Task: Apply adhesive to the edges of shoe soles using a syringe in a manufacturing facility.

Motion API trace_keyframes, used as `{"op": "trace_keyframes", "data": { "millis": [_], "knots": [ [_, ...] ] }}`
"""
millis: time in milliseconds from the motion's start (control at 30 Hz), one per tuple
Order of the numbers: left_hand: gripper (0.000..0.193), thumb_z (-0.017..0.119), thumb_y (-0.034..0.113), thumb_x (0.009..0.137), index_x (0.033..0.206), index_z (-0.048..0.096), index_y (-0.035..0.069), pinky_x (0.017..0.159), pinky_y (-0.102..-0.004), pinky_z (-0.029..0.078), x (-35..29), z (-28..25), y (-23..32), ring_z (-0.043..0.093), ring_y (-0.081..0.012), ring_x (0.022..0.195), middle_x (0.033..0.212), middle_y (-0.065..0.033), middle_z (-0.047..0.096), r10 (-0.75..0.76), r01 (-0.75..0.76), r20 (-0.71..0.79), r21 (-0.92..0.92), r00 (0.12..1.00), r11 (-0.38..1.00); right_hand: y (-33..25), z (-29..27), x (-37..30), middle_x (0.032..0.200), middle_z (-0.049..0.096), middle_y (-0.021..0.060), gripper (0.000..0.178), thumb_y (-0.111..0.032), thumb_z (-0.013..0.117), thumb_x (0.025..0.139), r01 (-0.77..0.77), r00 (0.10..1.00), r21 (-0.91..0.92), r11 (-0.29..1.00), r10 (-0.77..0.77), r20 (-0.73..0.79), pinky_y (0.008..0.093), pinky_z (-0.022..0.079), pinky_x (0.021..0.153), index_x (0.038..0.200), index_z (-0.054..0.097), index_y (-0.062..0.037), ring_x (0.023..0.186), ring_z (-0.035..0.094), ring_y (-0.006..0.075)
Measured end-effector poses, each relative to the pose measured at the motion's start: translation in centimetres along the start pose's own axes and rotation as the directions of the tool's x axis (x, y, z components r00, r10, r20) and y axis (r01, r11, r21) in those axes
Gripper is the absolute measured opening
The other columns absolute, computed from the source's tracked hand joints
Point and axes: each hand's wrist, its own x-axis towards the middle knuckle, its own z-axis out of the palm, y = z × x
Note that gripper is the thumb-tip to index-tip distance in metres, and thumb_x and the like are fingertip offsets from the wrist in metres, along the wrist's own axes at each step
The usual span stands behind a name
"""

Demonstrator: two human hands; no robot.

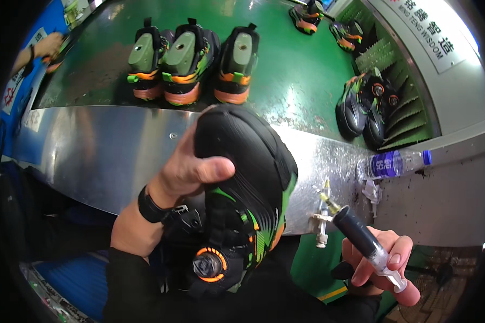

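My left hand [191, 167] is closed around the toe end of a black shoe [248, 156] with green and orange trim, its thumb pressed on the upper. A round dial with an orange ring sits on the shoe, toward me. In my right hand [380, 258] is a syringe [358, 234] filled with something black. Its yellowish tip points up and left toward the shoe, apart from it, and my thumb is at the plunger end. A second, thinner syringe [322, 223] lies at the metal edge between the shoe and my right hand.
Three shoes [186, 59] stand in a row on the green belt [291, 81] beyond the metal ledge [118, 156]. More shoes [358, 107] sit at the right by green bristle-like strips. A plastic bottle [396, 163] lies at the right. Another person's hand [48, 46] works at the far left.
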Motion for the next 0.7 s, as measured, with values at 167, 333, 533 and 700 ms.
{"op": "trace_keyframes", "data": {
  "millis": [167, 333, 533, 700],
  "knots": [
    [0.076, 0.082, 0.016, 0.062, 0.124, 0.042, 0.001, 0.093, -0.0308, 0.041, -0.7, 0.3, 1.0, 0.052, -0.0139, 0.103, 0.11, -0.0063, 0.055, 0.075, -0.076, 0.047, 0.035, 0.996, 0.996, 0.9, 1.7, 3.0, 0.081, 0.067, 0.0184, 0.061, -0.061, 0.053, 0.083, 0.031, 0.999, -0.041, 0.999, -0.029, 0.036, 0.0312, 0.041, 0.067, 0.105, 0.06, -0.0042, 0.072, 0.058, 0.0224],
    [0.083, 0.084, 0.036, 0.054, 0.117, 0.046, -0.002, 0.086, -0.0308, 0.044, -1.3, 1.5, 2.4, 0.053, -0.016, 0.097, 0.107, -0.009, 0.053, -0.006, 0.007, -0.004, 0.152, 1.0, 0.988, 1.5, 2.1, 4.1, 0.082, 0.067, 0.0188, 0.057, -0.057, 0.06, 0.081, 0.006, 0.999, -0.058, 0.998, -0.003, 0.051, 0.0292, 0.036, 0.061, 0.102, 0.061, -0.0035, 0.066, 0.058, 0.0214],
    [0.08, 0.086, 0.031, 0.052, 0.114, 0.047, -0.002, 0.085, -0.0315, 0.046, -1.5, 1.4, 2.0, 0.057, -0.0169, 0.095, 0.102, -0.0093, 0.059, 0.057, -0.064, 0.056, 0.124, 0.997, 0.99, 1.5, 1.1, 5.0, 0.085, 0.067, 0.0153, 0.06, -0.056, 0.067, 0.076, -0.009, 0.966, -0.116, 0.993, 0.039, 0.255, 0.0304, 0.041, 0.061, 0.111, 0.052, -0.0094, 0.085, 0.055, 0.0256],
    [0.081, 0.087, 0.027, 0.051, 0.114, 0.046, -0.002, 0.087, -0.0328, 0.047, -1.5, 0.8, 1.2, 0.058, -0.0181, 0.097, 0.104, -0.0116, 0.061, 0.195, -0.231, 0.165, 0.233, 0.967, 0.945, 1.2, 1.3, 4.6, 0.082, 0.067, 0.0164, 0.058, -0.055, 0.068, 0.075, -0.112, 0.964, -0.139, 0.984, 0.141, 0.223, 0.0315, 0.041, 0.064, 0.109, 0.054, -0.0096, 0.085, 0.054, 0.0259]
  ]
}}
